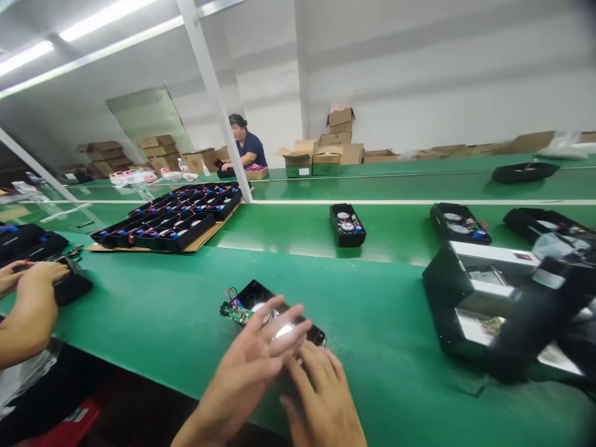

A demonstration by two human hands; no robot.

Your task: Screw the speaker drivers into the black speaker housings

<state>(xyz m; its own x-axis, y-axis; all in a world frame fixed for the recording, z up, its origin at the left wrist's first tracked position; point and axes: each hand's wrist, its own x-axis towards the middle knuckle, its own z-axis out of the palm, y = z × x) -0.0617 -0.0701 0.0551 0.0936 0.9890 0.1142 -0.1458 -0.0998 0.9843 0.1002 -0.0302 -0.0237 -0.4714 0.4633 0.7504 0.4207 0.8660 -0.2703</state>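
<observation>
Head view: case (252, 292) lies one o'clock from open left hand (251, 357), long axis ten-to-four; right hand's (323, 385) grip unclear.

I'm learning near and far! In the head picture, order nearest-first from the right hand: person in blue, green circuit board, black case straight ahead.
1. Green circuit board, left.
2. Black case, straight ahead.
3. Person in blue, far ahead, left.

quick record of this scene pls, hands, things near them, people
left hand: over the black case, fingers spread
right hand: at its near side, contact unclear
board: green, by the case's left end
bench: green
cardboard: under wired cases
left person: touching another case
far person: across the bench
</observation>
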